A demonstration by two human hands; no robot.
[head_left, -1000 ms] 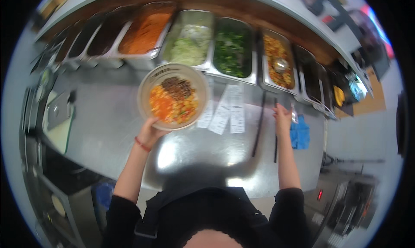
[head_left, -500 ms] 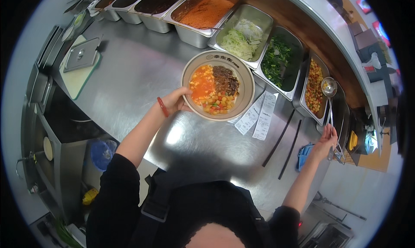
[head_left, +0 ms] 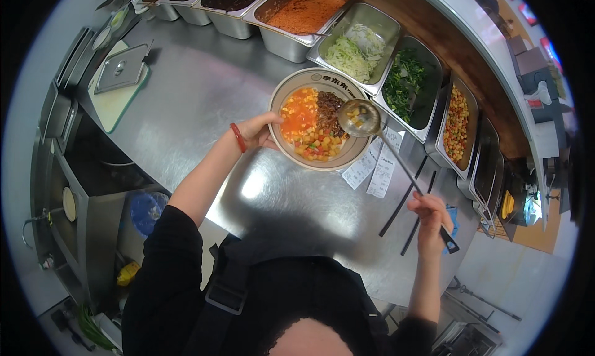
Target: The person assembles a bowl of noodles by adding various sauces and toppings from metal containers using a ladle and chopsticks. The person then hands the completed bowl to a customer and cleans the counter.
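Observation:
My left hand [head_left: 259, 131] grips the left rim of a wide beige bowl [head_left: 282, 90], with the thumb at the edge and fingers beneath. Inside the bowl lie a red tomato-and-egg topping [head_left: 300, 117], dark brown minced topping [head_left: 328, 111] and diced vegetables [head_left: 317, 148]. My right hand [head_left: 429, 219] is closed round the black-ended handle of a metal ladle [head_left: 365, 123]. The ladle's head is over the bowl's right side, with a few diced pieces in it. Beyond my right hand, a metal pan of diced vegetables [head_left: 457, 123] stands at the right.
Metal pans hold orange-red sauce [head_left: 307, 12], shredded cabbage [head_left: 356, 52] and chopped greens [head_left: 403, 83] along the back. Paper receipts [head_left: 384, 170] and two black sticks [head_left: 403, 201] lie right of the bowl. A lidded cutting board [head_left: 114, 102] is at the left.
My right hand has brought the ladle from the diced-vegetable pan leftward to above the bowl. The bowl stays in my left hand, slightly shifted in view.

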